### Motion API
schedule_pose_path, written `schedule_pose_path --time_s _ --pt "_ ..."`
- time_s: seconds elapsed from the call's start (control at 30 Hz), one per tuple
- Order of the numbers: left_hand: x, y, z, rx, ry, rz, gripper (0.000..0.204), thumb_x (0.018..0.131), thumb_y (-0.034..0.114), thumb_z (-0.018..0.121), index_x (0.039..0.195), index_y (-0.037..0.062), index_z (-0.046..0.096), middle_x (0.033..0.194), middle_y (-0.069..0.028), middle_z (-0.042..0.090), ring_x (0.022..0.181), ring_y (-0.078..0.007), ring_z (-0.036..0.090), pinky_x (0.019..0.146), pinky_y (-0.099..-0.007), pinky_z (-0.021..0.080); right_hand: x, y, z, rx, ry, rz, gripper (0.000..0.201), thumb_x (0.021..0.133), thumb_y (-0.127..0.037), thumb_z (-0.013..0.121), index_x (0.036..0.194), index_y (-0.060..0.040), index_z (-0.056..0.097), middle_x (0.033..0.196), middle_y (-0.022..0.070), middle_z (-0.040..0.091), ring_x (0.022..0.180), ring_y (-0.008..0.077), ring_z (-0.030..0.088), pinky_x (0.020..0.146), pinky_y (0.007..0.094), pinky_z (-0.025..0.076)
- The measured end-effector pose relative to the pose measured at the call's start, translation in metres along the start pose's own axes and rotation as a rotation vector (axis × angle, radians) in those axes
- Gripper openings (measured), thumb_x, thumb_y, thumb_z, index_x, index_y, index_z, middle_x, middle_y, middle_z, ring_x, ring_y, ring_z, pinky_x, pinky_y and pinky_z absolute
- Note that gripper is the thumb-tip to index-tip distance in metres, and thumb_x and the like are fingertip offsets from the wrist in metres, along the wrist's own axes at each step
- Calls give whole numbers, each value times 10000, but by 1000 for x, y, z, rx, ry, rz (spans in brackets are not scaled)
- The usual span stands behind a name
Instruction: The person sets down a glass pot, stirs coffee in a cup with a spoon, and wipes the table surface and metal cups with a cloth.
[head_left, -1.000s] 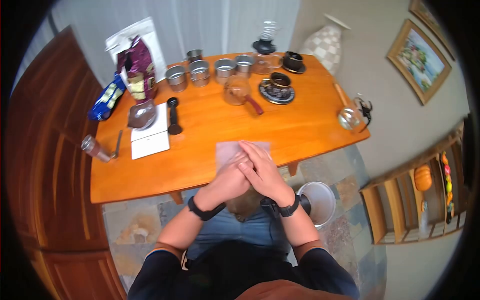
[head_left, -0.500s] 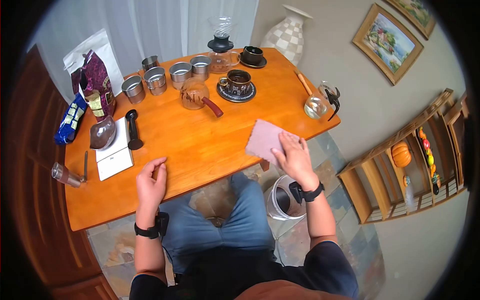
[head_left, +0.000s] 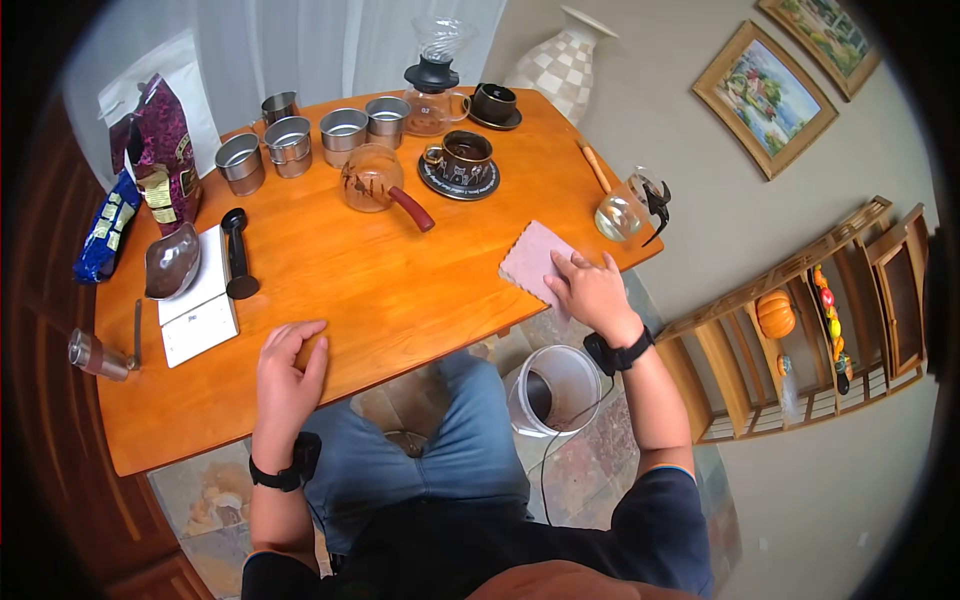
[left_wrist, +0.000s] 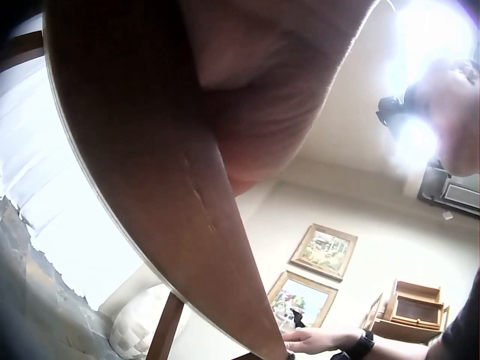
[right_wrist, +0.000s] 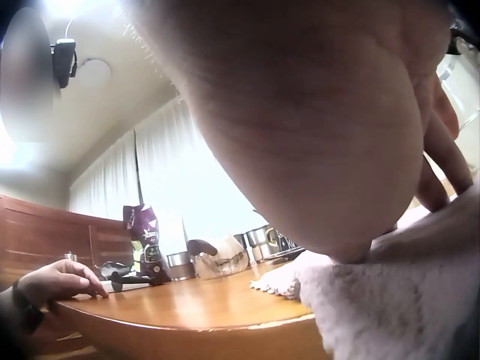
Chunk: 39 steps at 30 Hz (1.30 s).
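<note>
A small pink cloth (head_left: 537, 262) with scalloped edges lies at the table's front right edge, part of it over the rim. My right hand (head_left: 595, 294) rests on it with relaxed, spread fingers; in the right wrist view the cloth (right_wrist: 397, 300) looks fluffy and drapes over the edge beneath the palm. My left hand (head_left: 290, 372) rests at the front edge further left, fingers loosely bent and holding nothing. Just beyond the right hand stands a glass pitcher (head_left: 617, 215) with clear liquid and a wooden handle.
Across the wooden table (head_left: 330, 270) stand a red-handled glass pot (head_left: 368, 180), a dark cup (head_left: 466, 150) on a saucer, several metal cups (head_left: 290, 145) and a coffee dripper (head_left: 432, 80). At left are a white scale (head_left: 200, 335), a scoop (head_left: 238, 255) and coffee bags (head_left: 165, 160). Below stands a bin (head_left: 575, 385).
My hands were together over the cloth at the front middle. They have parted: the right hand and cloth are now further right, the left hand further left at the table edge.
</note>
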<state>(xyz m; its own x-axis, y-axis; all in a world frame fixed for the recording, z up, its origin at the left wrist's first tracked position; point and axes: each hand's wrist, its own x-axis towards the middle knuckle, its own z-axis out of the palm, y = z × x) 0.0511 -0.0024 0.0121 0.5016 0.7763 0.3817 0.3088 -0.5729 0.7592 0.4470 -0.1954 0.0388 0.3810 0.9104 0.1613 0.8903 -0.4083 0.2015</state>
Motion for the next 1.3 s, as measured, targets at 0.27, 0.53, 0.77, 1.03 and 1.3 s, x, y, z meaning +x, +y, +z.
schedule_pose_path --time_s 0.27,0.53,0.77,1.03,1.3 --pt "-2 3 -3 69 -5 94 187 880 24 696 1062 -14 710 1067 -184 709 1060 -345 641 944 -381 496 64 2 -7 -74 -195 65 453 1012 -436 516 1253 -83 668 957 165 755 903 329 732 746 465 554" --pt "-2 4 -2 89 9 99 201 868 70 717 1056 0 723 1064 -175 728 1063 -340 654 959 -400 486 116 14 6 -87 -225 38 423 1018 -444 507 1107 -82 707 976 159 753 917 360 720 774 476 560" --pt "-1 2 -2 92 10 118 194 867 82 722 1044 3 720 1050 -165 726 1039 -341 653 936 -399 493 138 2 14 -100 -225 194 378 1010 -372 516 1025 -89 765 1067 122 759 1009 322 722 835 451 561" --pt "-5 -1 -6 109 5 115 211 882 142 716 1055 23 717 1041 -141 718 1044 -327 642 925 -412 482 110 3 26 -74 -180 149 430 1040 -404 425 1354 -169 601 1032 200 741 968 404 711 848 522 549" --pt "-7 -9 -5 128 8 188 206 891 168 700 1046 34 723 1061 -125 722 1050 -326 640 926 -429 485 36 -61 25 -77 110 -32 427 1018 -332 530 1409 -184 616 1181 310 669 1033 441 681 864 496 558"
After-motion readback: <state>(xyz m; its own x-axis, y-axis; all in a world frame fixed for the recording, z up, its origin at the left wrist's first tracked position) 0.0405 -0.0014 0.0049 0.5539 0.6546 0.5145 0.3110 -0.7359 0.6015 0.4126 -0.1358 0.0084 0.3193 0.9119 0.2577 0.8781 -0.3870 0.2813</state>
